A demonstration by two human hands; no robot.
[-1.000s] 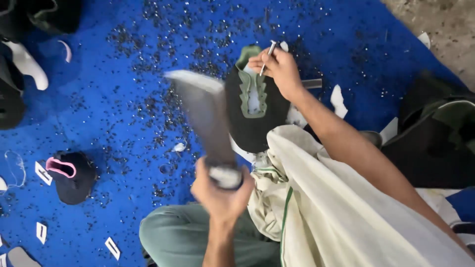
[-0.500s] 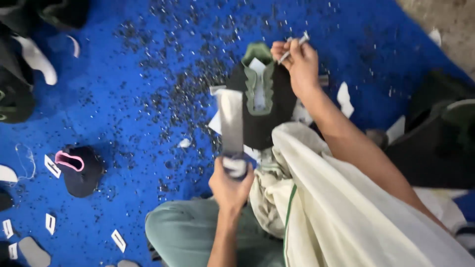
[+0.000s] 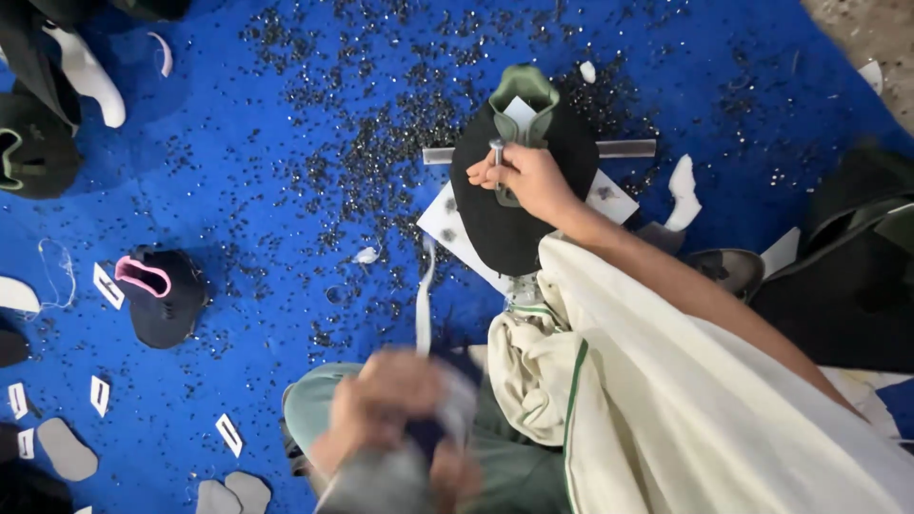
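The right hand (image 3: pixel 526 179) pinches 1 metal punch (image 3: pixel 496 148) upright on the black shoe upper (image 3: pixel 509 195), over the blue mat (image 3: pixel 257 143). The left hand (image 3: pixel 390 419) – blurred – grips a flat mallet (image 3: pixel 424 314); seemingly the striking step, calling for a square blow.

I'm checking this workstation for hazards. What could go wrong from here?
The right hand pinches a small metal punch upright on the black shoe upper, fingers right beside its head. The left hand is a motion blur gripping a striking tool; a misjudged blow could hit those fingers. The loose black chips scattered over the blue mat could slide underfoot.
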